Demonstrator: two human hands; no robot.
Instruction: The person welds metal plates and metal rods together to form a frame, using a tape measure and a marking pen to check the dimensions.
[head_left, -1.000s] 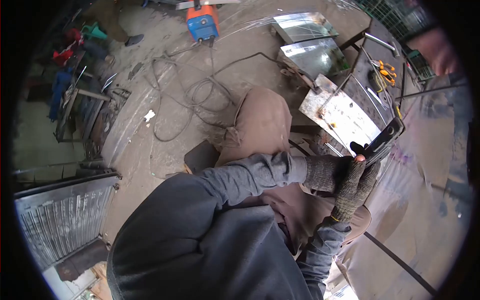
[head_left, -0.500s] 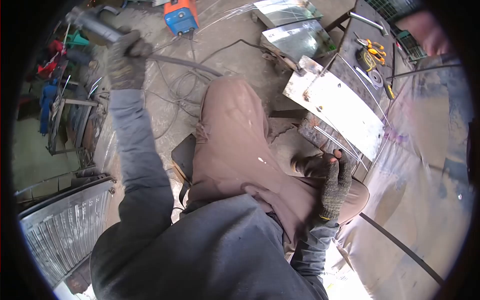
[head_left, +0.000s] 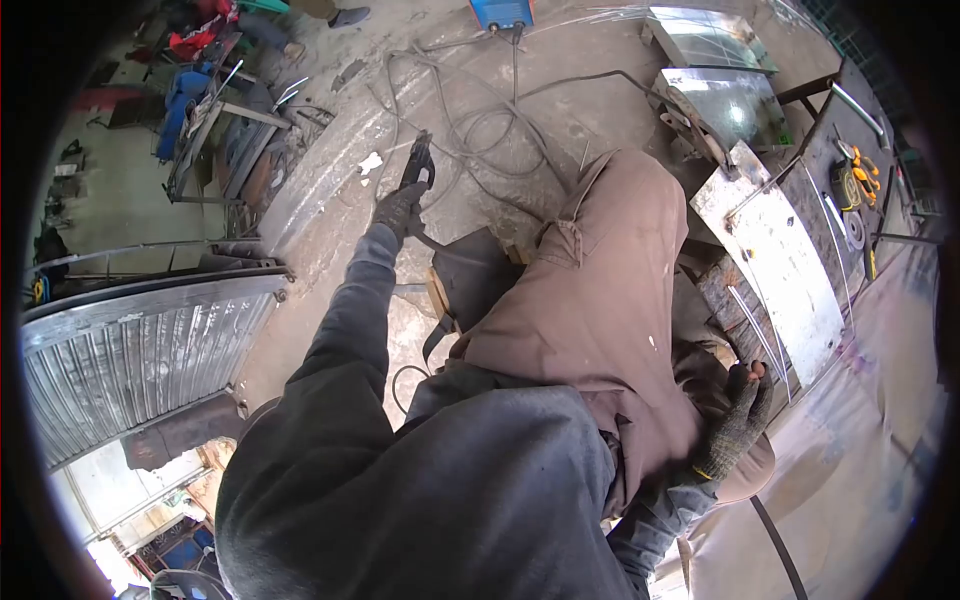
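My left hand [head_left: 398, 208], in a dark knit glove, is stretched out over the floor at the left. It is closed round a black welding electrode holder [head_left: 418, 160], whose jaws point away from me. A cable [head_left: 450, 250] trails from below this hand. My right hand [head_left: 738, 425], also gloved with bare fingertips, is by my thigh near the workbench. Its fingers are bent together, and whatever they may hold is hidden. Close to it, thin metal rods [head_left: 758, 325] lie beside a curved bright metal plate [head_left: 785, 245] on the bench.
A blue welding machine [head_left: 502, 14] stands at the top, with looped cables [head_left: 500, 130] on the floor. Pliers [head_left: 862, 170] and a tape measure [head_left: 848, 192] lie on the bench. A corrugated metal panel [head_left: 150, 350] is at the left. Another person's shoe [head_left: 350, 17] shows at the top.
The view has swung left, so the bench appears farther right. My left hand has come lower and nearer the floor with the electrode holder. My right hand stays by my thigh.
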